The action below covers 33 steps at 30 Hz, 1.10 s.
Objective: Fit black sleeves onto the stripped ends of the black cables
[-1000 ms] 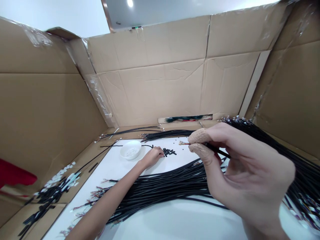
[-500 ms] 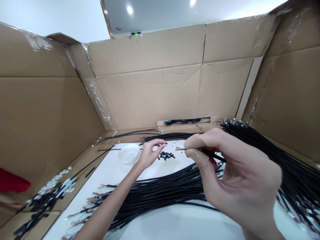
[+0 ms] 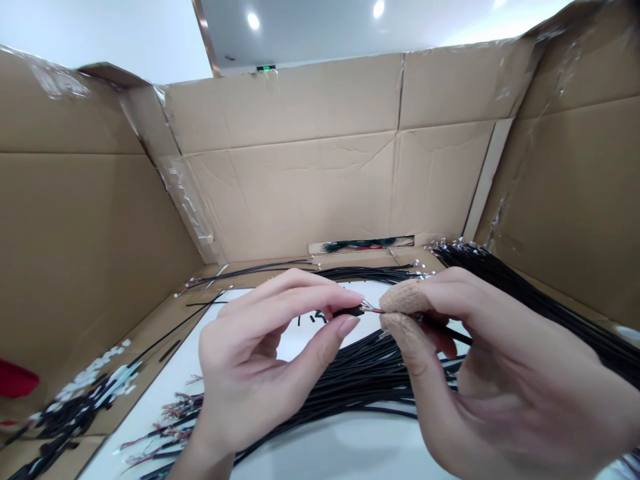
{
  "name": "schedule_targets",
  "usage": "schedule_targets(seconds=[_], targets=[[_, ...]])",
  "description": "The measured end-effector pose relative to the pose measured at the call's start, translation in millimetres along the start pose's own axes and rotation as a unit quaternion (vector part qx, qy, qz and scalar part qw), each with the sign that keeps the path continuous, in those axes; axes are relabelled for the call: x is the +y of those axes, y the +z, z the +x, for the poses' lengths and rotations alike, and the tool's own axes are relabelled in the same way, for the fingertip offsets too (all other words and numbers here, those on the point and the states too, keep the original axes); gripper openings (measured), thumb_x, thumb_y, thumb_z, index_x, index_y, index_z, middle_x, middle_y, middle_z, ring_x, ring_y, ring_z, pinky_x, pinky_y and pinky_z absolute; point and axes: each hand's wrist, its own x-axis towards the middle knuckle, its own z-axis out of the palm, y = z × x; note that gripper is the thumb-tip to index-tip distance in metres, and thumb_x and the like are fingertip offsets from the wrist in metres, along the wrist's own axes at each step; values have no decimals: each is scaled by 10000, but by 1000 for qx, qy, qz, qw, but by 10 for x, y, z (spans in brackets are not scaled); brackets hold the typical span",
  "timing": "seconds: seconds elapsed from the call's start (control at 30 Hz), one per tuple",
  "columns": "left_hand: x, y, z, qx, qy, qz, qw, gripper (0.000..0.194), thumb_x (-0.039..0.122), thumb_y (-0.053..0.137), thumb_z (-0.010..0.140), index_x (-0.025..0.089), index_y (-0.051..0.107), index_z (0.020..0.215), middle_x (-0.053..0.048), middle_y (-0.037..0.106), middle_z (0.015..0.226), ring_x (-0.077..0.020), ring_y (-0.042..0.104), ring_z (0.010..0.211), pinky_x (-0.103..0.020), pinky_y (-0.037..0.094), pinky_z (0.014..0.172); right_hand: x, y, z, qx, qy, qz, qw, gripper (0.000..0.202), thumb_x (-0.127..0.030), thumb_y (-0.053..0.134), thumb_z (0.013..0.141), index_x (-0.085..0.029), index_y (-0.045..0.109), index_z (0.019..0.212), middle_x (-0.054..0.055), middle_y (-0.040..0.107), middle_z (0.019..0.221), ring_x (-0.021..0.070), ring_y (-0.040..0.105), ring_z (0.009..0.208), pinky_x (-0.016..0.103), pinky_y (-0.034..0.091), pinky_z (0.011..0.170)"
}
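Between the thumb and fingers of my left hand (image 3: pixel 280 347) is a short piece of black tubing (image 3: pixel 349 311). My right hand (image 3: pixel 490 353), with tan coverings on thumb and forefinger, pinches a black cable (image 3: pixel 447 328) near its end. Thin coloured wires (image 3: pixel 371 307) stick out of that cable toward the tubing. Their tips meet the tubing's open end; whether they are inside it I cannot tell. Beneath both hands, a thick bundle of black cables (image 3: pixel 350 380) lies on the white table. Several loose tubing pieces (image 3: pixel 319 317) show behind my left hand.
Cardboard walls (image 3: pixel 300 180) enclose the work area. More black cables (image 3: pixel 530 293) with white connectors lie at the right, and others (image 3: pixel 370 273) along the back. At the left are black pieces and white connectors (image 3: pixel 95 387) on cardboard, near a red object (image 3: pixel 17 378).
My left hand has come back from the loose pieces with the black tubing and now meets the wire ends. My right hand still pinches the cable. The white bowl is now hidden.
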Motion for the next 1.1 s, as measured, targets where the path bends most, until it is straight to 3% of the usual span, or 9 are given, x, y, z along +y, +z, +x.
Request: schedule_targets(seconds=[0.13, 0.33, 0.47, 0.6, 0.83, 0.97, 1.1], targets=[[-12, 27, 11, 2, -34, -17, 999, 408, -26, 675, 824, 262, 712, 1111, 73, 704, 902, -15, 638, 808, -64, 539, 731, -39, 25, -9, 59, 47, 7, 997, 169, -66, 628, 804, -198, 610, 699, -36, 669, 663, 77, 570, 564, 225, 428, 462], [-30, 31, 14, -28, -6, -4, 1000, 342, -47, 640, 840, 239, 732, 1003, 60, 693, 952, -19, 638, 873, -61, 540, 744, 24, -9, 50, 24, 4, 11, 1000, 34, -218, 673, 810, -231, 693, 786, 19, 650, 638, 157, 607, 547, 255, 468, 417], [-18, 42, 13, -21, -19, -18, 999, 355, -53, 635, 835, 247, 728, 1000, 75, 696, 929, -12, 644, 869, -44, 541, 738, 28, 9, 99, 27, 2, 8, 1000, 66, -294, 687, 814, -236, 717, 806, 32, 646, 641, 178, 632, 576, 260, 506, 442], [-8, 57, 8, -5, -55, -51, 997, 381, -43, 640, 839, 287, 741, 1000, 101, 720, 948, -10, 665, 884, -38, 553, 756, 2, 40, 79, 29, 13, 13, 999, 52, -276, 693, 815, -238, 725, 802, 30, 652, 644, 178, 637, 578, 259, 509, 446], [-1, 75, -25, 3, -113, -105, 988, 390, 23, 684, 844, 361, 751, 1027, 152, 764, 988, -15, 702, 837, -43, 572, 718, -44, 1, 4, 27, 70, 29, 997, 154, -56, 667, 812, -200, 704, 772, -11, 672, 710, 98, 615, 617, 202, 486, 509], [20, 82, -30, 3, -112, -104, 988, 349, 68, 714, 838, 375, 763, 997, 154, 769, 946, -18, 709, 849, -31, 568, 730, -52, 9, -26, 24, 73, 8, 997, 140, -102, 665, 837, -202, 674, 738, -4, 649, 726, 102, 620, 637, 193, 478, 478], [47, 102, -30, 36, -88, -71, 993, 391, 51, 729, 812, 381, 765, 1019, 123, 774, 955, -75, 727, 846, -129, 621, 760, -26, 9, -42, 26, 69, -36, 997, 155, -180, 665, 877, -230, 659, 730, -21, 638, 709, 92, 610, 590, 179, 495, 465]])
